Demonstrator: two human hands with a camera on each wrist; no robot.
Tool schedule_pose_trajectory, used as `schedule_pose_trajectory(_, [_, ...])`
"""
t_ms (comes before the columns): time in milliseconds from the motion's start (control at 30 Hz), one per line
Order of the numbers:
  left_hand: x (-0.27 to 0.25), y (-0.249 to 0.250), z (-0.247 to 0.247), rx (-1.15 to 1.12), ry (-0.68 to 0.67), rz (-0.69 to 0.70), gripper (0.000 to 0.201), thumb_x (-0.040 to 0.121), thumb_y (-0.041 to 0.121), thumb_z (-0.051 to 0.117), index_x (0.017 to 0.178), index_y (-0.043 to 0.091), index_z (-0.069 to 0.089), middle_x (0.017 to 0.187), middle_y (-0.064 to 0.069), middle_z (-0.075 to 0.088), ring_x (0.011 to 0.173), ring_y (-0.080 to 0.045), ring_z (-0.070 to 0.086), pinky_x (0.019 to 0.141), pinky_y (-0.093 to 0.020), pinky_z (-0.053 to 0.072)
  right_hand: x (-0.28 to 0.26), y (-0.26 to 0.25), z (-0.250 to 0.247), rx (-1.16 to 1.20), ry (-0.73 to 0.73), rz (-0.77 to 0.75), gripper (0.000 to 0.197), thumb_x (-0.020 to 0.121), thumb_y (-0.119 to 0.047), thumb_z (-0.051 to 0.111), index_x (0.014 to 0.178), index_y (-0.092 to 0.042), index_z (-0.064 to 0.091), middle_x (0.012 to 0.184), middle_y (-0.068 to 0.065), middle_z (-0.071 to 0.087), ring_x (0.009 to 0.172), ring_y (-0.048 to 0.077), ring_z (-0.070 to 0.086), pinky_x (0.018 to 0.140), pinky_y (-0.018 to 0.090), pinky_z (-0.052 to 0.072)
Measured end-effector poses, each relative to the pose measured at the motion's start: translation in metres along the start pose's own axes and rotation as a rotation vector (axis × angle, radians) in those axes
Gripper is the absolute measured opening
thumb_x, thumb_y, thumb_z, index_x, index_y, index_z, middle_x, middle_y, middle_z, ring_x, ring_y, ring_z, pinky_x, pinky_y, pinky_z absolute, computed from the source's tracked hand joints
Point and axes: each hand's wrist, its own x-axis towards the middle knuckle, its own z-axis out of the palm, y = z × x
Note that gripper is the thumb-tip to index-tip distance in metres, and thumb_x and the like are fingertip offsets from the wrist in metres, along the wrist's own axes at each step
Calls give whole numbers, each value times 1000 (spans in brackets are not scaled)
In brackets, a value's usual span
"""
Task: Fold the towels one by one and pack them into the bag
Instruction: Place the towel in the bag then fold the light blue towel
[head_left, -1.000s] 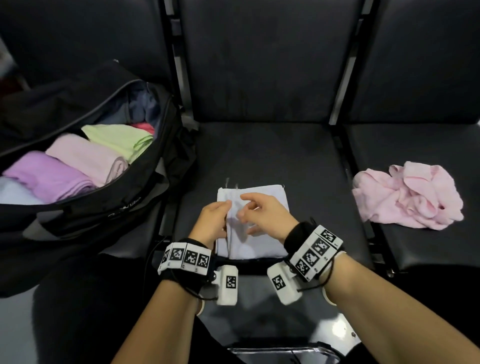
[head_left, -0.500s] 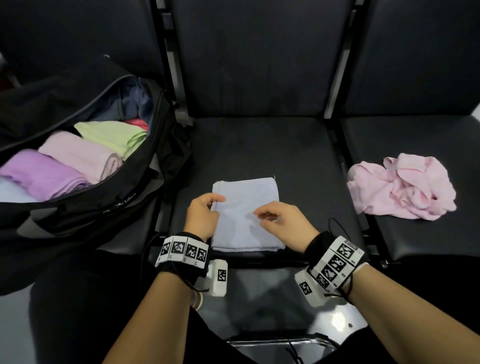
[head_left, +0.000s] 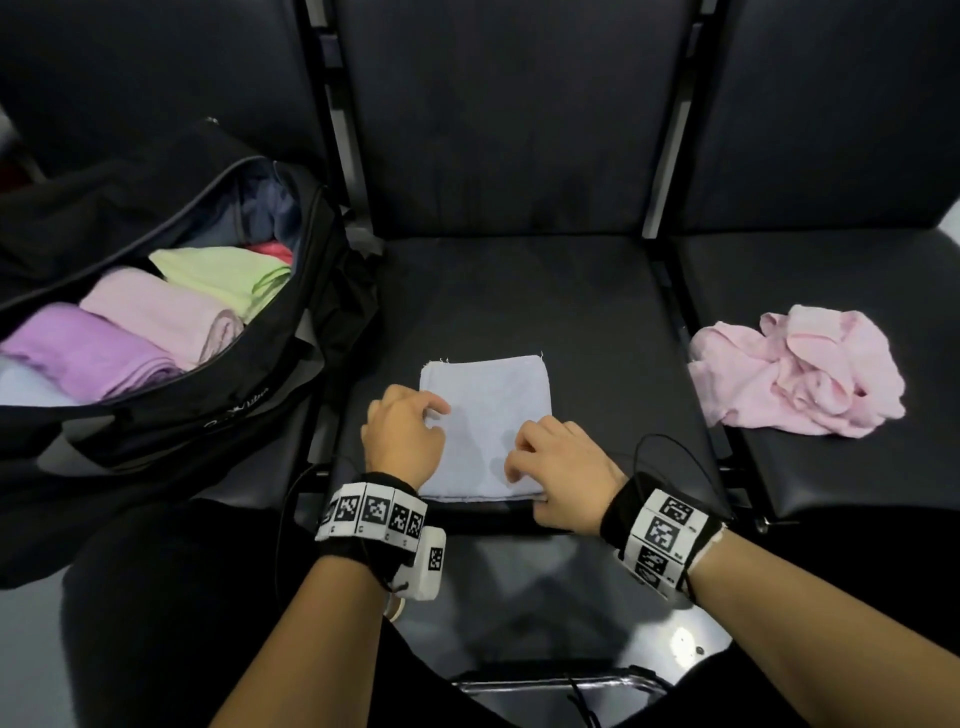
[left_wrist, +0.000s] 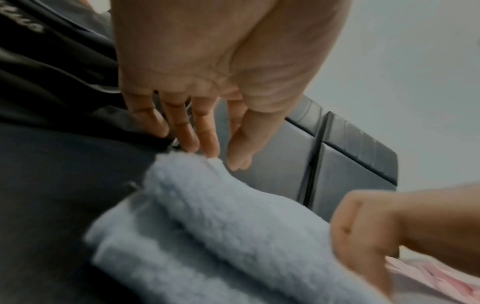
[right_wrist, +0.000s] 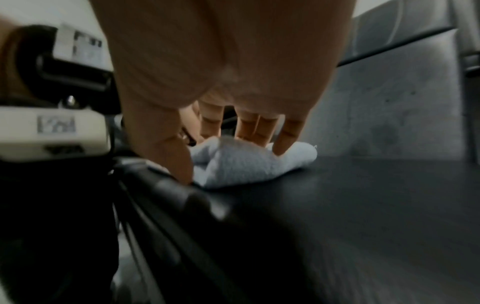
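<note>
Far left seat: black bag (head_left: 171, 415), unzipped, mouth facing up. Inside, folded towels side by side: purple towel (head_left: 88, 351), pale pink towel (head_left: 161, 312), green towel (head_left: 223, 273), with a sliver of red cloth (head_left: 272, 250) and dark blue cloth (head_left: 265, 208) behind. Middle seat (head_left: 519, 291): light blue towel (head_left: 485, 415), folded to a flat rectangle, lying near the front edge. Left hand (head_left: 402, 434) at the towel's left edge, fingers (left_wrist: 207, 142) bent down with tips touching the cloth; whether the thumb pinches the edge, cannot tell. Right hand (head_left: 563, 475) on the towel's near right corner, fingertips (right_wrist: 281, 148) pressing into the top while the thumb sits at the folded edge, cloth bunched slightly between. Right seat: crumpled pink towel (head_left: 800, 379), unfolded, well apart from the blue one.
</note>
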Motion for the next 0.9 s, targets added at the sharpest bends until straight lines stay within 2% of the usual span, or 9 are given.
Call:
schedule_pose_trajectory(167, [-19, 25, 12, 189, -268, 131, 17, 83, 38, 62, 94, 35, 74, 114, 15, 59, 115, -16, 50, 97, -38, 35, 1, 0, 11, -155, 55, -3, 38, 63, -6, 60, 98, -22, 60, 102, 3, 56, 91, 27, 53, 70, 37, 45])
schedule_pose_trajectory(233, [-26, 29, 18, 298, -332, 136, 42, 74, 65, 59, 101, 36, 72, 116, 15, 55, 115, -15, 48, 97, -39, 35, 3, 3, 10, -91, 98, 15, 31, 71, -4, 57, 99, -16, 64, 101, 5, 60, 93, 31, 56, 68, 37, 45])
schedule_pose_trajectory(300, [-28, 31, 20, 399, -343, 164, 59, 62, 78, 59, 106, 38, 67, 114, 14, 50, 111, -15, 45, 95, -39, 36, 3, 7, 4, 78, 137, 100, 28, 80, -8, 54, 104, -16, 65, 101, 3, 61, 97, 27, 56, 69, 34, 44])
schedule_pose_trajectory(367, [-29, 32, 20, 469, -349, 201, 58, 63, 69, 69, 111, 38, 60, 114, 10, 48, 110, -17, 45, 94, -40, 38, 3, 13, -2, 271, 206, 172, 27, 83, -10, 53, 106, -19, 65, 99, -1, 62, 95, 22, 56, 74, 35, 48])
schedule_pose_trajectory(433, [-27, 32, 21, 508, -310, 226, 43, 76, 44, 72, 115, 33, 57, 116, 6, 50, 112, -21, 48, 93, -39, 40, 1, 19, -6, 418, 287, 184, 25, 83, -7, 55, 103, -18, 66, 97, -1, 63, 89, 19, 58, 79, 37, 49])
schedule_pose_trajectory(533, [-21, 28, 21, 503, -215, 252, 27, 90, 13, 54, 113, 26, 61, 116, 2, 56, 110, -25, 54, 89, -37, 43, 0, 25, -7, 416, 316, 123, 27, 80, -5, 57, 104, -15, 65, 101, -1, 62, 89, 20, 58, 79, 37, 49])
schedule_pose_trajectory(700, [-16, 22, 19, 369, -223, 270, 30, 90, 9, 47, 103, 27, 67, 108, 4, 62, 104, -22, 58, 88, -38, 48, -3, 33, 7, 55, 119, -37, 36, 77, -17, 61, 112, -21, 66, 127, -6, 61, 115, 23, 54, 88, 39, 46])
schedule_pose_trajectory(767, [-15, 18, 17, 324, -226, 268, 31, 87, 8, 50, 102, 27, 69, 106, 6, 64, 106, -22, 56, 90, -39, 47, -1, 35, 6, 177, 142, -1, 27, 83, -16, 61, 108, -20, 69, 120, -5, 65, 117, 22, 56, 92, 41, 45])
schedule_pose_trajectory(900, [-9, 7, 8, 217, -220, 230, 28, 78, 5, 57, 92, 24, 72, 99, 9, 66, 104, -19, 52, 92, -38, 43, 1, 44, 1, 494, 235, 158, 17, 90, -10, 59, 102, -18, 68, 101, -3, 70, 100, 20, 61, 89, 35, 47])
